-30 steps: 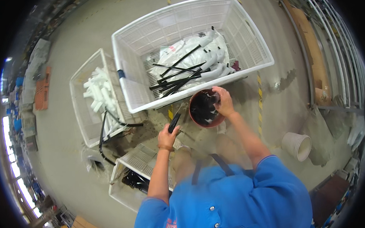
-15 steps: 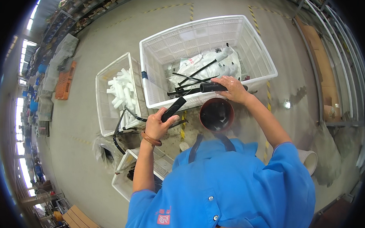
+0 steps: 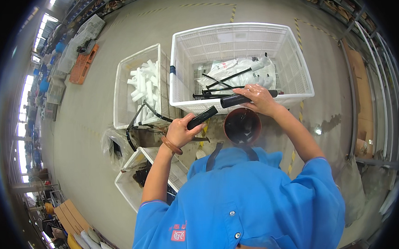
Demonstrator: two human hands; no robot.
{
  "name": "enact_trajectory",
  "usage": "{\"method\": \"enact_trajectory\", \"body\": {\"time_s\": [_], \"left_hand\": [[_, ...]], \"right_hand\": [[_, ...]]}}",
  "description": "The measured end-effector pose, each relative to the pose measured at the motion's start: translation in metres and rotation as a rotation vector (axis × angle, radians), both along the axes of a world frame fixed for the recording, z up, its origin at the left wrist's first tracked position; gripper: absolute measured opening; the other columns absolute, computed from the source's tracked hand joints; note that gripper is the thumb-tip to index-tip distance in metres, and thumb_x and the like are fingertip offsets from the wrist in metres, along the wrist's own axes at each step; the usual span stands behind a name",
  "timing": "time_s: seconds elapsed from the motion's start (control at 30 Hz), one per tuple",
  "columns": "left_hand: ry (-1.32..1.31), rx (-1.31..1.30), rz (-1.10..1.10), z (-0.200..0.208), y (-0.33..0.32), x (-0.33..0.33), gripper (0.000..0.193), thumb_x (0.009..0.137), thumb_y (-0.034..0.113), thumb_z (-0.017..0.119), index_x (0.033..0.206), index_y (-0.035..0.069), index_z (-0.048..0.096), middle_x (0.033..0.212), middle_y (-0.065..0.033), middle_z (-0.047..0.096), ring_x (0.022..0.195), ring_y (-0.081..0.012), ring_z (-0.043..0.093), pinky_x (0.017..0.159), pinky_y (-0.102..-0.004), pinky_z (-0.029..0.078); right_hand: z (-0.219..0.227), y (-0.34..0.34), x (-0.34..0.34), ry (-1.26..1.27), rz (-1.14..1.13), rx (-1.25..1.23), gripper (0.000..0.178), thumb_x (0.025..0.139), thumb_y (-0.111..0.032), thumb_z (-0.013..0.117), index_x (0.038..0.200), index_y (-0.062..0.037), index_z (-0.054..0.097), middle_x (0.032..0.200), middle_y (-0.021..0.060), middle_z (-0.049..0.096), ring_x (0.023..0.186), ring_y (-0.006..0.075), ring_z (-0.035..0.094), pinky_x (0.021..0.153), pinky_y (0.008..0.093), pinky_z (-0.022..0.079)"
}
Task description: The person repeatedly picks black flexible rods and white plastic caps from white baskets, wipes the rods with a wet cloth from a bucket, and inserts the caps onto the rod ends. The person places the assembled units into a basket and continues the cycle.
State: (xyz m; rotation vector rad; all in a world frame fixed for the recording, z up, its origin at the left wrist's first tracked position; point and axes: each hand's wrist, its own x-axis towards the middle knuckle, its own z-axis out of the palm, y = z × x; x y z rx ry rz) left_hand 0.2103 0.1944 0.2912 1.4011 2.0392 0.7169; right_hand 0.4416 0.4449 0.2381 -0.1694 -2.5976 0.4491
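My left hand (image 3: 181, 133) is closed around a short black tube-shaped grip (image 3: 203, 117), its free end pointing up and right. A black bent bar (image 3: 147, 109) runs from beside that hand toward the left; I cannot tell whether it joins the grip. My right hand (image 3: 259, 99) holds a second black tube-shaped grip (image 3: 232, 101) from above, its open end facing the first across a small gap. The right-hand grip lies over the near rim of a large white crate (image 3: 238, 31). Below it stands a dark red bucket (image 3: 226, 123) with a dark inside.
Inside the large crate lie black rods (image 3: 228, 78) and a white plastic bag (image 3: 263, 74). Left of it, a smaller white crate (image 3: 119, 96) holds several white tubes (image 3: 141, 85). Another white crate (image 3: 130, 192) sits by my left arm. An orange pallet (image 3: 83, 67) is farther left.
The gap between the two black grips has narrowed. Both hands keep their holds. The whole view has shifted, so the crates and bucket appear farther right.
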Motion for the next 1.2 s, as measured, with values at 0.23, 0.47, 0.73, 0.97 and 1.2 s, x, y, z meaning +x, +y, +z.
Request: {"method": "enact_trajectory", "body": {"time_s": [0.23, 0.47, 0.73, 0.97, 1.2], "left_hand": [[0.045, 0.004, -0.002, 0.001, -0.008, 0.004, 0.03, 0.084, 0.036, 0.072, 0.089, 0.007, 0.065, 0.068, -0.0141, 0.065, 0.064, -0.0327, 0.065, 0.059, -0.0409, 0.049], [0.184, 0.112, 0.046, -0.012, -0.01, 0.02, 0.026, 0.085, 0.03, 0.072, 0.089, 0.006, 0.061, 0.066, -0.0143, 0.061, 0.059, -0.0323, 0.061, 0.056, -0.041, 0.048], [0.333, 0.197, -0.089, -0.022, -0.002, 0.032, 0.024, 0.084, 0.03, 0.069, 0.087, 0.011, 0.055, 0.064, -0.0128, 0.062, 0.062, -0.036, 0.063, 0.053, -0.0464, 0.049], [0.359, 0.258, -0.202, -0.012, -0.006, 0.029, 0.02, 0.079, 0.019, 0.071, 0.087, 0.01, 0.055, 0.066, -0.0124, 0.06, 0.062, -0.0351, 0.063, 0.054, -0.0445, 0.05], [0.327, 0.069, -0.266, -0.021, -0.004, 0.031, 0.022, 0.075, 0.018, 0.072, 0.088, 0.01, 0.055, 0.07, -0.0115, 0.065, 0.068, -0.0355, 0.066, 0.057, -0.0475, 0.051]], "right_hand": [[0.009, -0.014, -0.013, -0.024, 0.122, -0.024, 0.071, 0.069, -0.016, 0.08, 0.136, -0.0192, 0.054, 0.094, 0.0083, 0.058, 0.088, 0.03, 0.059, 0.08, 0.0412, 0.048], [0.013, -0.02, -0.017, -0.136, 0.286, -0.297, 0.059, 0.085, -0.029, 0.072, 0.138, -0.0153, 0.051, 0.087, 0.0107, 0.059, 0.075, 0.0316, 0.061, 0.07, 0.0424, 0.05], [0.034, 0.013, -0.02, -0.902, 0.467, -1.011, 0.048, 0.093, -0.036, 0.067, 0.129, -0.0083, 0.055, 0.077, -0.0014, 0.057, 0.061, 0.0088, 0.054, 0.052, 0.0258, 0.044], [0.052, 0.004, -0.022, -1.02, 0.593, -1.464, 0.036, 0.094, -0.036, 0.066, 0.109, -0.0049, 0.058, 0.068, -0.0033, 0.05, 0.054, 0.0049, 0.046, 0.047, 0.0219, 0.037], [0.075, -0.033, -0.018, -0.679, 0.354, -0.174, 0.044, 0.08, -0.04, 0.073, 0.106, -0.0079, 0.059, 0.079, 0.0139, 0.066, 0.079, 0.0353, 0.065, 0.068, 0.0461, 0.049]]}}
